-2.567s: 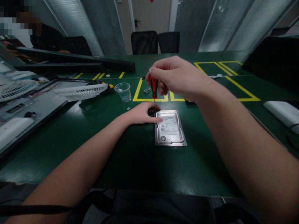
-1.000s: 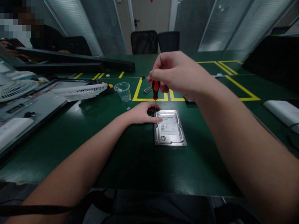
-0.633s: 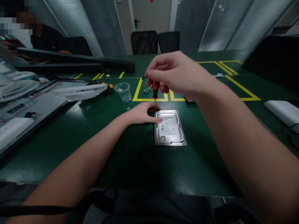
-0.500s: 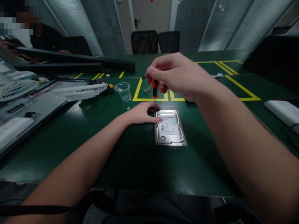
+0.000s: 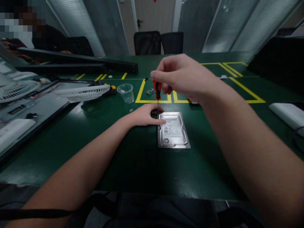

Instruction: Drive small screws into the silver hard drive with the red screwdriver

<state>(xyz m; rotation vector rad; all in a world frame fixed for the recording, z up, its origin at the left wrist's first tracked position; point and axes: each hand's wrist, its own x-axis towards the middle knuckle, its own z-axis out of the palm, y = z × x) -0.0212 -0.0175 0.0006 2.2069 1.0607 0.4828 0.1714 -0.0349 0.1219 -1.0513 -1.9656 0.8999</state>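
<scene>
A silver hard drive [image 5: 174, 131] with a white label lies flat on the green table. My left hand [image 5: 147, 114] grips its far-left side, the thumb on top of the label and the fingers bent round near the far corner. Above that corner, my right hand [image 5: 177, 74] pinches the red and black handle of a screwdriver [image 5: 158, 91]. The screwdriver stands upright, its shaft reaching down to the drive's far-left corner. Whether its tip sits in a screw is too small to make out.
A clear plastic cup [image 5: 125, 93] stands left of the screwdriver, with tiny screws [image 5: 131, 110] nearer me. White fan grilles [image 5: 83, 92] rest on a flat panel at left. A white device [image 5: 288, 115] lies at right. Yellow tape [image 5: 153, 101] marks the table. A person sits far left.
The fingers of my right hand have shifted slightly on the screwdriver handle. The drive and my left hand hold their places, apart from a slight camera shift.
</scene>
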